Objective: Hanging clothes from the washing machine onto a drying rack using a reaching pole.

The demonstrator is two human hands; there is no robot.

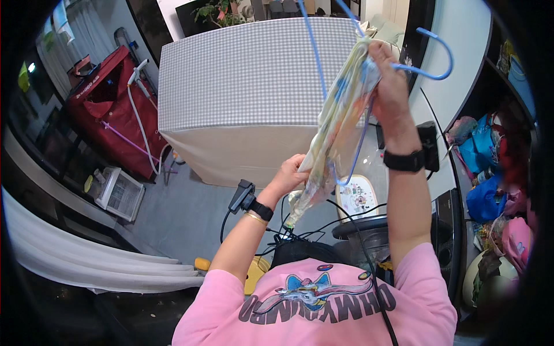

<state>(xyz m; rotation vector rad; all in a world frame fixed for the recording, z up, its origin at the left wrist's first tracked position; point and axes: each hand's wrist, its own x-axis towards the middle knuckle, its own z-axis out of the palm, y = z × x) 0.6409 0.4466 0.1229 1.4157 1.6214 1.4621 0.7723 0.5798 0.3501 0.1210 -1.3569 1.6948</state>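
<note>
My right hand (388, 82), raised at the upper right, grips the gathered top of a thin multicoloured cloth (342, 112) together with a blue hanger (446, 65). The hanger's hook sticks out to the right of my fist, and its blue frame runs upward past the view's top edge and down behind the cloth. Lower down, my left hand (289, 175) pinches the cloth's left edge between thumb and fingers. The cloth's narrow lower end hangs bunched above my lap. Folds hide what kind of cloth item it is.
Ahead stands a box-shaped thing under a grey checked cover (251, 78). A red fabric unit (117, 108) with a white hose is at the left, near a white-framed basket (121, 194). Black cables (303, 237) cross before me. Bags (487, 199) fill shelves at the right.
</note>
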